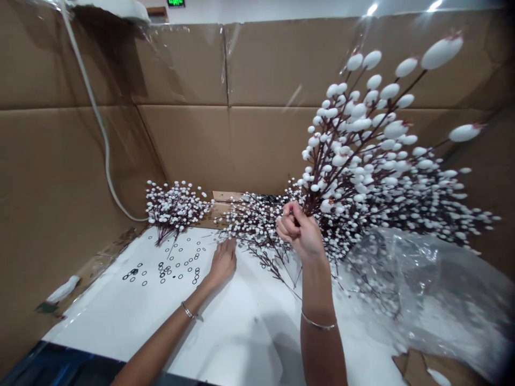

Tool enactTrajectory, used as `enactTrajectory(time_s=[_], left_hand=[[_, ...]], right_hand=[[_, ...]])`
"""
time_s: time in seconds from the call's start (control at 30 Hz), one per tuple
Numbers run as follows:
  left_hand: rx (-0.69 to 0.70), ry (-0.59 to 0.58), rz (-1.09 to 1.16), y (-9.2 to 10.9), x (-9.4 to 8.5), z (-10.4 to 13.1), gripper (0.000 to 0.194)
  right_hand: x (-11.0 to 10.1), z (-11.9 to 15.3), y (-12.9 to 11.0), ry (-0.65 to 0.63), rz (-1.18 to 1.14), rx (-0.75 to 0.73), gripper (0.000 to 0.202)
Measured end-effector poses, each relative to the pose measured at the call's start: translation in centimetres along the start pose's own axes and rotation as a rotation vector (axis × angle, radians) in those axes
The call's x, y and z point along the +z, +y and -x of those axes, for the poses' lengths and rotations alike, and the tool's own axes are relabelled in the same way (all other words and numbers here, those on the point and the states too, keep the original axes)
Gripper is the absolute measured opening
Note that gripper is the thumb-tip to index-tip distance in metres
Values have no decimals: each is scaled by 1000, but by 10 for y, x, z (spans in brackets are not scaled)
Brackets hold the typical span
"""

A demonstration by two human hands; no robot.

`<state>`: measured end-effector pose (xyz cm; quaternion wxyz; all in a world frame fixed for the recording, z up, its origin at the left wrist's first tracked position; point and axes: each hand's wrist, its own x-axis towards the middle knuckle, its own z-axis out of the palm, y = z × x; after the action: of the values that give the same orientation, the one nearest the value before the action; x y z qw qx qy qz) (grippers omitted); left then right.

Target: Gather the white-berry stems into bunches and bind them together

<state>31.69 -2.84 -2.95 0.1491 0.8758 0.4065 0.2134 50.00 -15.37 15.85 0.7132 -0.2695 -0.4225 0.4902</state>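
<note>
My right hand [301, 229] is closed round the dark stems of a raised bunch of white-berry branches [358, 128], whose tips fan up and to the right. Lower and to the left, my left hand [224, 259] rests at the white table surface [229, 332], beside a loose pile of berry branches [253, 220]. Its fingers point away and are mostly hidden, so what they hold, if anything, cannot be made out. Many small black rings [164, 271] lie scattered left of my left hand.
A smaller berry bunch [175, 206] lies at the back left. Clear plastic wrapping [426, 279] covers the right side, with torn cardboard [438, 369] at the front right. Cardboard walls [181, 139] enclose the table, and a white cable [105, 139] hangs at the left.
</note>
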Motion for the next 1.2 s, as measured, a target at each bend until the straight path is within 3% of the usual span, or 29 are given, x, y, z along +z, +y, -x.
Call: enactTrajectory(time_s=[0.13,0.37,0.5,0.6,0.73,0.8,0.87,1.07,1.2], left_hand=[[-9,17,24,9,-14,-28,55],[3,-14,289,14,-27,-64,54],[-128,-31,239,11,-41,-50,30],[-226,-22,179,4,-56,-30,25],[-249,171,88,-16,-67,-18,25],[-200,302,59,-29,-65,-21,28],[-145,344,60,-41,-58,-25,35],[-83,266,84,-59,-34,-27,36],[-83,248,120,-63,-31,-20,32]], right_hand=[[-2,2,-4,-13,-20,-14,28],[-7,4,-10,-23,-47,-60,27],[-10,6,-13,-19,-60,-69,29],[-10,6,-14,-2,-65,-63,30],[-8,5,-13,11,-52,-46,32],[-7,4,-12,18,-33,-37,34],[-7,4,-10,31,-11,-28,34],[-10,2,-8,87,10,-6,36],[-19,1,-12,148,8,-30,35]])
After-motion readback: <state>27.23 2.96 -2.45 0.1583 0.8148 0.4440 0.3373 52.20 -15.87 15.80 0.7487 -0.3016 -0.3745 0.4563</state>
